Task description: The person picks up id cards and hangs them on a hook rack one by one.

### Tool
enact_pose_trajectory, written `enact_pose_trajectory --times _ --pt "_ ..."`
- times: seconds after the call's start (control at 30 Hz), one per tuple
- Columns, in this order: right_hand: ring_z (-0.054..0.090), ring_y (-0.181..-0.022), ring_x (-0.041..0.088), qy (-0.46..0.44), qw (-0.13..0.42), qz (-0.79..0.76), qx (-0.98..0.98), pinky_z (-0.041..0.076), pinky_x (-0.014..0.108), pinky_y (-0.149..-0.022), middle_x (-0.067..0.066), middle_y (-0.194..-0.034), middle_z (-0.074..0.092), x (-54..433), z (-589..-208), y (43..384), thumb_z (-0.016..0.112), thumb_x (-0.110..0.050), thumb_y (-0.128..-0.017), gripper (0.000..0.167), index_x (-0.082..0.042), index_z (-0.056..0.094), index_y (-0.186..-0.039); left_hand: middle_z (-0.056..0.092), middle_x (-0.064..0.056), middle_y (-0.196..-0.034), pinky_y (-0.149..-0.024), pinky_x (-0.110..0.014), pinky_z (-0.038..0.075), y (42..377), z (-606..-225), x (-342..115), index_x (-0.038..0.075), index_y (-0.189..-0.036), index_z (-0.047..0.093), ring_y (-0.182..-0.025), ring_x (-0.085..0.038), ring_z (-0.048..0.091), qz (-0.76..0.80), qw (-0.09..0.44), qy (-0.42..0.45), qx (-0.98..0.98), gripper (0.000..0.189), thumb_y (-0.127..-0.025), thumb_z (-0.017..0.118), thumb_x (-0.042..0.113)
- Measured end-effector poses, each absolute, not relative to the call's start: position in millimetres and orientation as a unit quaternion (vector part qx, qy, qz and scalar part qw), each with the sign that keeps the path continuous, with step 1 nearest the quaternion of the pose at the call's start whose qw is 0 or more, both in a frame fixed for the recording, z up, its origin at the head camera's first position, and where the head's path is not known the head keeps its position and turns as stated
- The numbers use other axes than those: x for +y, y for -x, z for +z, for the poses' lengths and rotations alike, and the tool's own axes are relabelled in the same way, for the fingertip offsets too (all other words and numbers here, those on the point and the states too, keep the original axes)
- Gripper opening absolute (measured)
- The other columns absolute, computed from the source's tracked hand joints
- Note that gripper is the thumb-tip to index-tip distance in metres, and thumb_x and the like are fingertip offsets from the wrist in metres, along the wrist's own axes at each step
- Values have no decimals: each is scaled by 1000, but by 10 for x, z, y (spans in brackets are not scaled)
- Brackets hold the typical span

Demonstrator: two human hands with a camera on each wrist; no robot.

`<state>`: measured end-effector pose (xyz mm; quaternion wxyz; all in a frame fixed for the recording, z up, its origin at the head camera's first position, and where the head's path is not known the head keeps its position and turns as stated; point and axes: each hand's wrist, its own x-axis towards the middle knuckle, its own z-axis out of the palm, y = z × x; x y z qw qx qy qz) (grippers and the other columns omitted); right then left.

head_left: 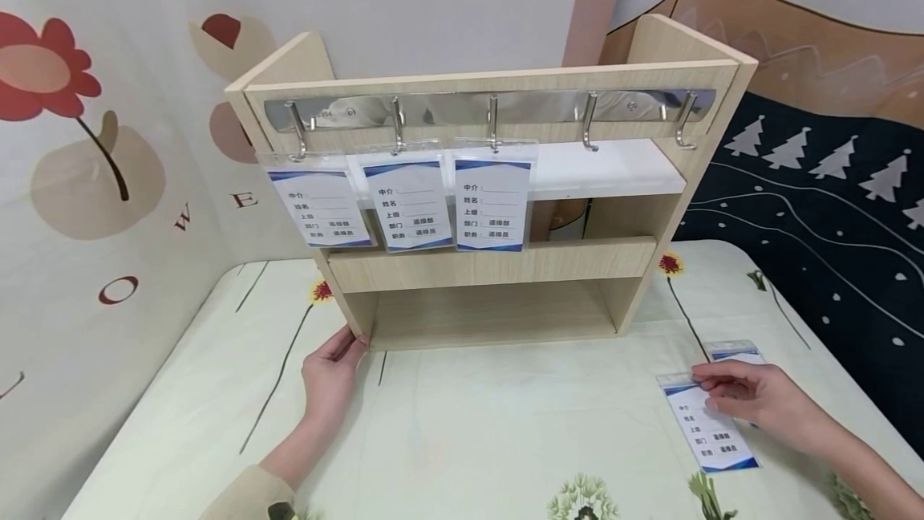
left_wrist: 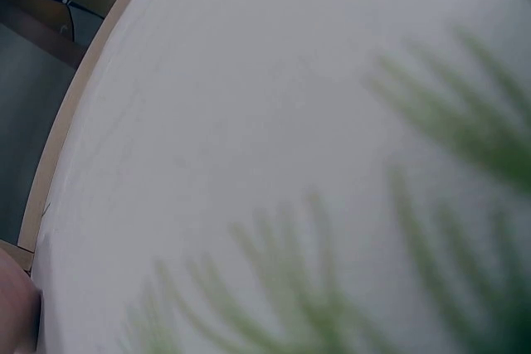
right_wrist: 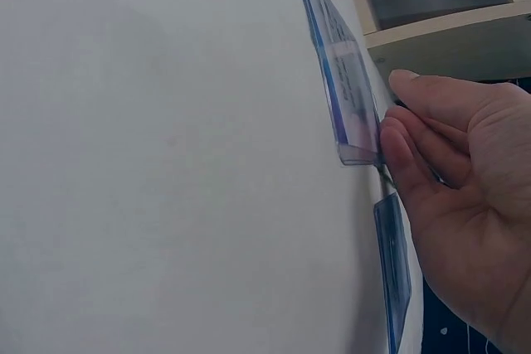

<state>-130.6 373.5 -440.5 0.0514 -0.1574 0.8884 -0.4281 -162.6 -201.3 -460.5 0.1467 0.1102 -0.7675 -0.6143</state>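
On the right of the counter [head_left: 505, 424]: the right hand [head_left: 758, 404], fingers and thumb bent at the upper edge of the front badge [head_left: 711, 432]; whether they pinch it or only touch it cannot be told.
Left hand [head_left: 328, 379]: grasps the lower left front corner of the wooden shelf unit [head_left: 577, 259], below a beige sleeve [head_left: 241, 496].
Front badge: near the counter's right edge, slanted, its printed face in a clear holder, well apart from the shelf unit.
Back badge [head_left: 736, 353]: just beyond the front one, partly hidden by the right hand.
Metal hook strip [head_left: 552, 107]: fixed along the top front of the shelf unit, with five hooks.
Hanging badges: the left badge [head_left: 318, 207], tilted, the middle badge [head_left: 409, 199] and the third badge [head_left: 492, 199], one on each of the three leftmost hooks.
White panel [head_left: 606, 167]: behind the badges, across the unit.
Cloth backdrop: a red flower [head_left: 32, 68] at left, pale trees [head_left: 790, 147] on dark ground at right.
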Motion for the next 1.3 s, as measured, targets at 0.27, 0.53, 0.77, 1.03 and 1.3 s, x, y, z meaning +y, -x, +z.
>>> enact_pose_trajectory --times 0.27,0.53,0.77,1.03,1.3 --pt "61 -87 6 144 34 -402 904 54 12 -75 8 -112 72 3687 -4405 1314 80 1 -86 40 3 69 -125 64 -25 -131 -84 -11 54 1647 -4618 -2007 -5 -137 61 -100 2 66 -612 154 -107 -768 39 -100 66 4" --pt "57 -87 5 118 50 -352 927 54 15 -75 8 -117 69 3651 -4400 1313 85 -5 -81 43 -3 72 -123 64 -24 -131 -84 -13 55 1660 -4640 -2005 -5 -137 61 -93 11 63 -615 157 -104 -766 39 -99 66 2" --pt "55 -90 6 88 56 -308 946 52 12 -77 8 -120 68 3629 -4397 1333 87 -8 -80 44 -7 73 -122 64 -23 -131 -84 -11 55 1652 -4625 -2000 -3 -137 62 -100 3 66 -617 158 -105 -764 40 -99 68 7" --pt "57 -94 -1 95 27 -296 950 50 10 -78 14 -124 67 3643 -4409 1333 90 -13 -78 44 -7 74 -119 64 -24 -132 -83 -11 54 1641 -4621 -2003 -3 -138 61 -100 2 66 -615 154 -109 -765 40 -100 68 10" --pt "56 -96 -3 95 18 -285 954 50 13 -77 18 -128 65 3673 -4411 1346 89 -18 -80 44 -7 74 -120 65 -23 -130 -83 -12 55 1654 -4644 -2017 -4 -137 62 -97 6 65 -611 162 -109 -767 39 -99 68 7"
